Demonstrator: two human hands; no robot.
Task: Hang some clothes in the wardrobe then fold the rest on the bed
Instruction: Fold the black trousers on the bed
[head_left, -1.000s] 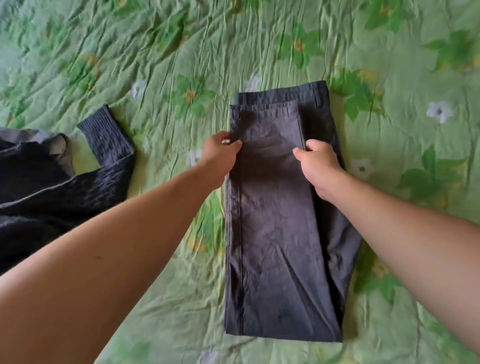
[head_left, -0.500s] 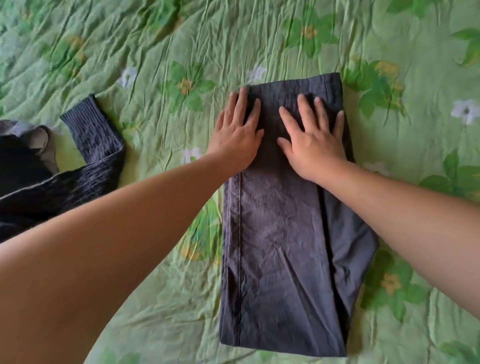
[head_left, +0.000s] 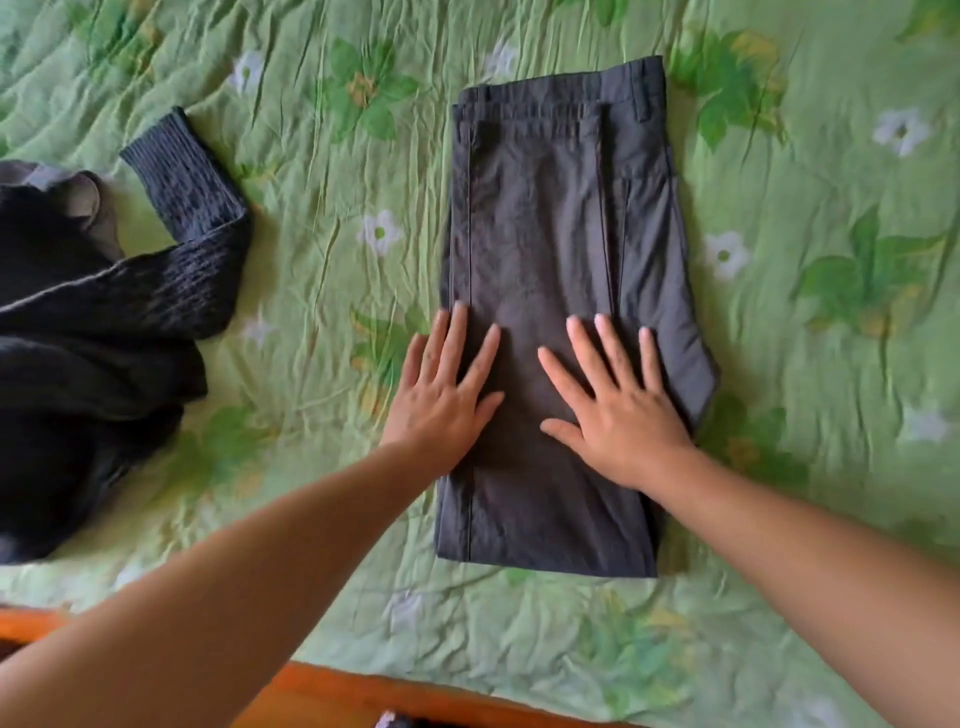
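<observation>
On the left a dark knit sweater (head_left: 130, 322) lies heaped on the green bedspread (head_left: 322, 171), likely awaiting its turn. My left hand (head_left: 441, 405), fingers spread flat, presses the left edge of the folded grey trousers (head_left: 550, 208). My right hand (head_left: 623, 415), likewise spread, presses their middle, probably flattening the fold. The trousers run near to far under both palms.

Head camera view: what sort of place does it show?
Probably a bedroom: a green floral bedspread covers the surface, folded dark grey trousers lie flat on it, and a dark knitted sweater is heaped at the left.
</observation>
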